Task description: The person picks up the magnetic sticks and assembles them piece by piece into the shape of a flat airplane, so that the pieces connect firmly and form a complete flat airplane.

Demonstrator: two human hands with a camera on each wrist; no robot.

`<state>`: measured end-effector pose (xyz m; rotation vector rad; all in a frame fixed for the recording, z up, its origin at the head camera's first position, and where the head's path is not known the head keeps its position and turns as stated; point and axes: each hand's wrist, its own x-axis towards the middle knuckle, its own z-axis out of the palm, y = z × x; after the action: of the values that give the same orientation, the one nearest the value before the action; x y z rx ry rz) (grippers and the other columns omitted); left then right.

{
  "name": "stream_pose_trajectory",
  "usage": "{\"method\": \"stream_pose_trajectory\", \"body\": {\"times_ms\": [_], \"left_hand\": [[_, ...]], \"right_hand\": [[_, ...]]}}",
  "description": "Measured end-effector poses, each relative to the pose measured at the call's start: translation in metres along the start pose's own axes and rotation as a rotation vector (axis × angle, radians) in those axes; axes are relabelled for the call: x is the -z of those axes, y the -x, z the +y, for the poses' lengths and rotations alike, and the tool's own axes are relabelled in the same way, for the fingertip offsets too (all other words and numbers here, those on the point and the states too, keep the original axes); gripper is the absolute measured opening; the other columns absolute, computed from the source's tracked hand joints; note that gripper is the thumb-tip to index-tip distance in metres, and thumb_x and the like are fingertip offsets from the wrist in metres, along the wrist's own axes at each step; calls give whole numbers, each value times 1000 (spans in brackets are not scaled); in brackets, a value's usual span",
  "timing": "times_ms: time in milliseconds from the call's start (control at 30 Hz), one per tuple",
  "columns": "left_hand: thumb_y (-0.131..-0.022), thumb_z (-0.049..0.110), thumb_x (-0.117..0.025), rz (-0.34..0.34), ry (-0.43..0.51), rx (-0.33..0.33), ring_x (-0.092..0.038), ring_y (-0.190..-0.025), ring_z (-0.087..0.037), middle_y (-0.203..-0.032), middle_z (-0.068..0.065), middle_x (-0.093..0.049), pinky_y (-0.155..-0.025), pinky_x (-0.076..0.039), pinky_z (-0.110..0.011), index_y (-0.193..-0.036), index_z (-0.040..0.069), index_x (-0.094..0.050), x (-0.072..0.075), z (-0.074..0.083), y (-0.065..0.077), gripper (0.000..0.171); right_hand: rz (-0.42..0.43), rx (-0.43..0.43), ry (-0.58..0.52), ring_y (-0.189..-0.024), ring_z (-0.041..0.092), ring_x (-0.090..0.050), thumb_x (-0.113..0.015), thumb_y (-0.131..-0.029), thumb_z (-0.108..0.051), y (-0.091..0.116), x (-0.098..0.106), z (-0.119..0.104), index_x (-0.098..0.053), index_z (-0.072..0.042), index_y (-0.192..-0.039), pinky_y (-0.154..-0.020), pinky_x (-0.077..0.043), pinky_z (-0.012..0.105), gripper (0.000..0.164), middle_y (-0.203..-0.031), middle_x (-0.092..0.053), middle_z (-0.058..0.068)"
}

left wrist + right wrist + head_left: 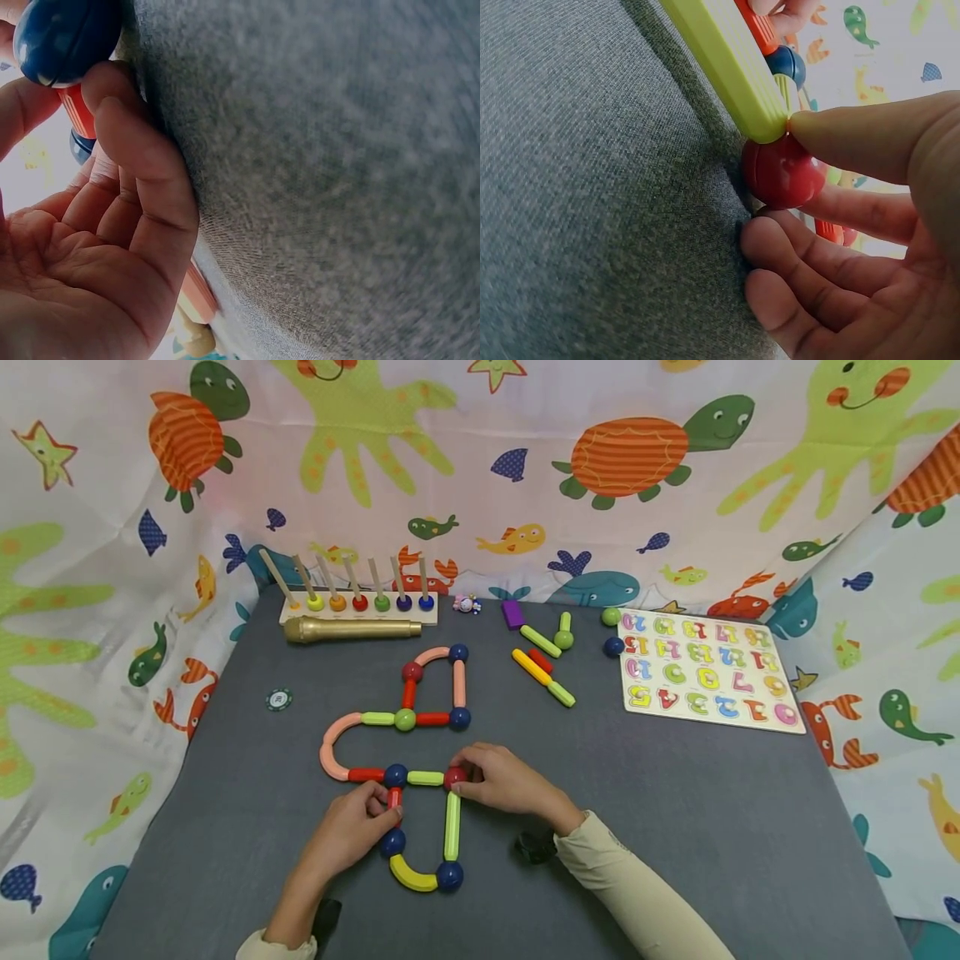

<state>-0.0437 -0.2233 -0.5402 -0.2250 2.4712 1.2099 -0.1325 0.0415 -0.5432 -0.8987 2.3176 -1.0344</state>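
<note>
On the grey table (615,793) lies your rod-and-ball chain (328,753). Your left hand (351,827) pinches a red rod (77,111); your right hand (501,781) clasps the red ball (780,176) touching the long lime rod (731,79). You appear to be seating this corner, which calls for steady alignment next.

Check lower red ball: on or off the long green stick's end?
On. Right wrist view: the end of the long green stick touches the red ball; no gap visible.

Glossy red ball (453,777) sits on grey surface (600,777), at far end of long lime-green ribbed rod (452,831). Short red ribbed rod (395,796) lies flat, roughly parallel, near end at glossy dark-blue ball (392,842).
</note>
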Motion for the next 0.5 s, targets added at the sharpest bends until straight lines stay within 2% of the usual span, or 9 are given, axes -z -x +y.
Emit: {"method": "stream_pose_trajectory", "body": {"times_ms": [200,500], "left_hand": [[-99,22,-78,0,11,7,-57,-67,-19,-79,-1,-64,-62,-42,-35,-109,3,-68,-1,-2,-1,24],[-99,23,-78,-2,9,7,-58,-68,-18,-80,0,-64,-64,-45,-36,-110,2,-68,0,-1,-1,26]], "right_hand": [[8,9,-20,-88,10,-60,-74,-104,-21,1,-1,3,-73,-10,-122,-78,-53,28,21,-103,-65,-4],[11,39,-73,-88,11,-60,-72,-106,-18,2,3,7,-74,-8,-122,-78,-53,30,20,-100,-66,-5]]}}
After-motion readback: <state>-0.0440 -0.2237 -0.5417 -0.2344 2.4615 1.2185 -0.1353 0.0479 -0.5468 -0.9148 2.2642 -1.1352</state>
